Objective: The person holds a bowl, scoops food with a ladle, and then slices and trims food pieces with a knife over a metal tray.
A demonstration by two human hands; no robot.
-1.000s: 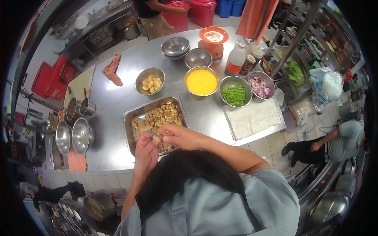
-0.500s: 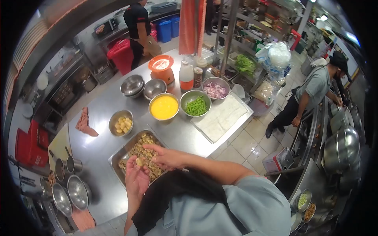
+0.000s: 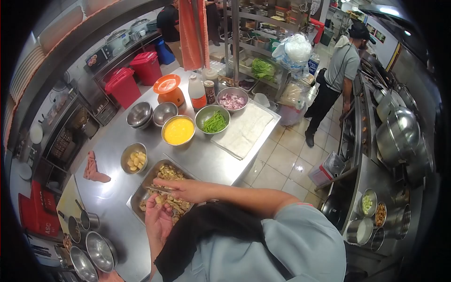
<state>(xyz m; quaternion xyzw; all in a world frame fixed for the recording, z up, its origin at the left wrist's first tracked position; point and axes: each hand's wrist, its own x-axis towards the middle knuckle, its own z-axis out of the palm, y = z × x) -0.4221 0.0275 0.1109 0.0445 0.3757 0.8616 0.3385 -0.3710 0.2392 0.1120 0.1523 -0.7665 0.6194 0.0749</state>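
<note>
Over a steel tray point(image 3: 133, 203) of brown and yellowish pieces, my left hand point(image 3: 159, 218) pinches a small yellowish piece point(image 3: 160, 201) in its fingertips. My right hand point(image 3: 181, 189) is closed round a small knife point(image 3: 159, 189), its blade pointing left just above that piece. Behind the tray is a steel bowl of peeled yellow pieces point(image 3: 136, 160). Farther back stand a bowl of yellow liquid point(image 3: 179, 130), a bowl of cut green vegetables point(image 3: 214, 122) and a bowl of chopped purple onion point(image 3: 232, 101).
A white cloth point(image 3: 244, 130) lies at the table's right side. An orange scale point(image 3: 168, 89), bottles point(image 3: 197, 93) and stacked bowls point(image 3: 139, 115) stand at the back. Pans and bowls point(image 3: 101, 251) are at the left. A co-worker point(image 3: 336, 77) stands by the stoves at right.
The view has swung to the right, bringing the co-worker and stoves further in. My hands turned the piece into view, and the knife has come back over it.
</note>
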